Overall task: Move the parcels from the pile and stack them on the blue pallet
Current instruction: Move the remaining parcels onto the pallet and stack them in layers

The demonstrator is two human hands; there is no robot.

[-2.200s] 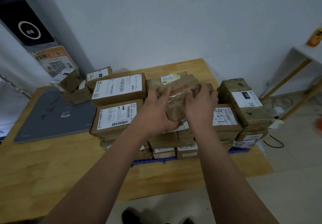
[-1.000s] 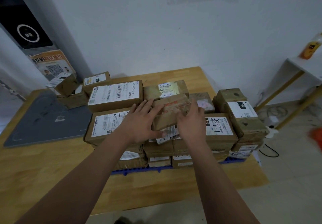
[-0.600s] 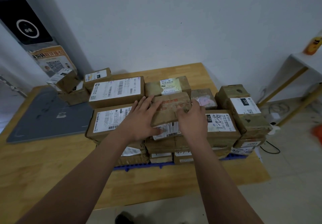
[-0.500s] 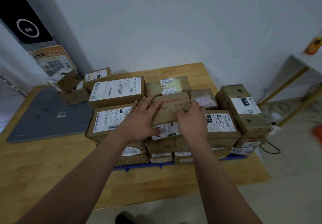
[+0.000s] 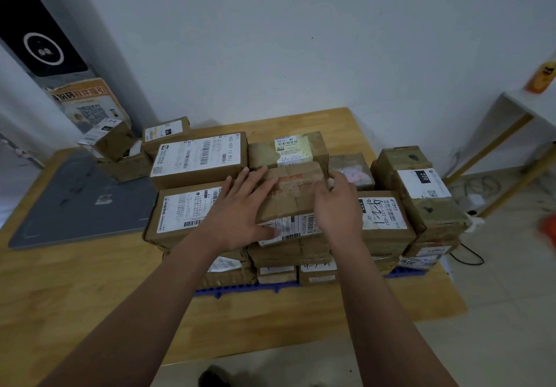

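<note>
A small brown parcel (image 5: 287, 194) with red print lies on top of the stack of taped cardboard parcels. The stack covers the blue pallet (image 5: 240, 289), whose front edge shows beneath it. My left hand (image 5: 240, 218) rests flat against the parcel's left side, fingers spread. My right hand (image 5: 338, 206) clasps its right end, fingers curled over the far edge. A few parcels of the pile (image 5: 120, 152) sit at the back left of the wooden table (image 5: 75, 296).
A grey mat (image 5: 75, 206) lies on the table's left part. A tall parcel marked 220 (image 5: 421, 194) stands at the stack's right. A white side table (image 5: 523, 116) with an orange bottle (image 5: 543, 75) stands at the right, cables on the floor below. The white wall is behind.
The small parcel came down from mid-air onto the top of the stack. Both hands lowered with it, and for the last half second they have stayed still on it.
</note>
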